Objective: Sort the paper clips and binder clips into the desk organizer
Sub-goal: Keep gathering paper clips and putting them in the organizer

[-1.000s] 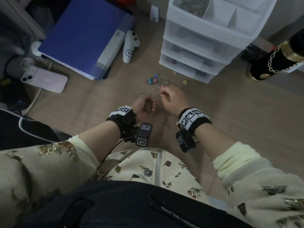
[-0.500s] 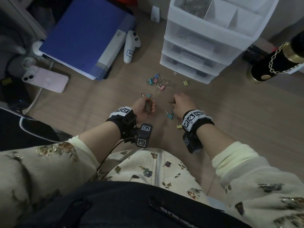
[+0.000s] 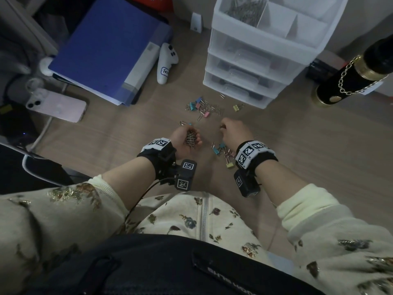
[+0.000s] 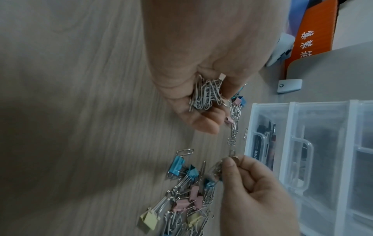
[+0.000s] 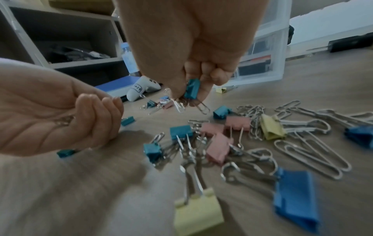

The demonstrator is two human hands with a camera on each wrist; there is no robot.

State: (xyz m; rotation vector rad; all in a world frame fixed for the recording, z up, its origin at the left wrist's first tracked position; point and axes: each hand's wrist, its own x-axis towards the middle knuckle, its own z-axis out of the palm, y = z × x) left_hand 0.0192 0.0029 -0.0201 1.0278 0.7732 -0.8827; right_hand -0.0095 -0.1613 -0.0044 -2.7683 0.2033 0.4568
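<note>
My left hand [image 3: 191,137] lies palm up on the floor, fingers curled round a bundle of silver paper clips [image 4: 206,95]. To its right, my right hand [image 3: 223,128] pinches a teal binder clip [image 5: 192,90] together with a few paper clips [image 5: 201,107], just above the floor. A near pile of coloured binder clips and paper clips [image 3: 223,152] lies under the right wrist. A far pile [image 3: 202,107] lies closer to the white drawer organizer [image 3: 255,60]. The organizer's top left compartment holds paper clips [image 3: 244,9].
A lone yellow binder clip [image 3: 237,107] lies by the organizer's base. A white controller [image 3: 165,64], a blue folder [image 3: 110,50] and a phone [image 3: 57,106] lie at the left. A black and gold cylinder [image 3: 350,77] lies at the right.
My right hand drew back from the far pile, toward me and to the right, and now hovers over the near pile. The left hand has kept its bundle in place.
</note>
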